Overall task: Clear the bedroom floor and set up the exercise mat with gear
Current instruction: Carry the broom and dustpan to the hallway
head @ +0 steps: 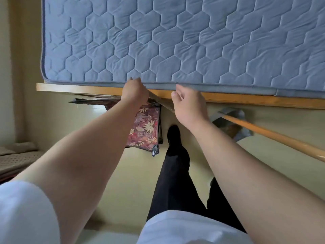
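A blue quilted mattress (175, 41) lies on a wooden bed frame (246, 99) and fills the upper part of the view. My left hand (135, 92) grips the mattress's near edge, with its fingertips curled over the top seam. My right hand (186, 104) holds the same edge a little to the right, fingers curled against the side band and thumb out. A slanted wooden piece (163, 103) of the frame shows between the two hands. No exercise mat or gear can be told for sure.
A floral suitcase (146, 127) sticks out from under the bed onto the pale floor (123, 182). A long wooden handle (272, 134) slants across the right, over a grey bag-like thing (233, 115). Folded bedding or mats (17, 159) lie at the left. My black-trousered leg (175, 164) stands in the middle.
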The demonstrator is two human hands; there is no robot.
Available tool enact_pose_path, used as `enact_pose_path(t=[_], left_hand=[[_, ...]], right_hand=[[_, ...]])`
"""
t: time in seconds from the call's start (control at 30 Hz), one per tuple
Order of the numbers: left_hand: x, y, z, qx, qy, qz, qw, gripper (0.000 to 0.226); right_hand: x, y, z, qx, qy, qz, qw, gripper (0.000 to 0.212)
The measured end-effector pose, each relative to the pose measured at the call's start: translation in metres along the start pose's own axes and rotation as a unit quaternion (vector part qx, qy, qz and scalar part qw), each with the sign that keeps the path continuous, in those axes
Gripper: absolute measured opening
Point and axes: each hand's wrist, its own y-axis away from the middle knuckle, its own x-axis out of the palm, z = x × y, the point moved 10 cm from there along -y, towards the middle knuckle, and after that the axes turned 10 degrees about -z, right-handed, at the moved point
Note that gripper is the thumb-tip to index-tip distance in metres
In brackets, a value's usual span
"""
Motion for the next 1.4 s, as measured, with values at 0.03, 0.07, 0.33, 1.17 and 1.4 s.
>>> enact_pose_path(t=[0.03,0.07,0.33,1.17,1.4], left_hand=[[0.006,-0.009,0.004,-0.009,-0.009,0.002,1.000,0.035],[0.011,-0.017,0.008,-0.021,-0.011,0.003,1.000,0.034],[0.047,-0.043,0.025,-0.092,0.036,0.033,0.995,0.028],[-0.051,0.169,-0.170,0.164,0.148,0.012,0.975,0.017],[-0.040,0.256,-0.250,0.258,0.149,0.089,0.950,0.015]], right_hand=[[0.003,-0.004,-0.005,0.008,0.010,-0.004,1.000,0.035],[0.004,-0.008,-0.007,0.012,0.011,-0.008,1.000,0.032],[0.016,-0.023,-0.017,0.022,-0.005,0.000,1.000,0.041],[-0.177,0.052,-0.057,0.039,-0.054,-0.170,0.983,0.035],[-0.257,0.087,-0.089,0.020,-0.062,-0.228,0.971,0.034]])
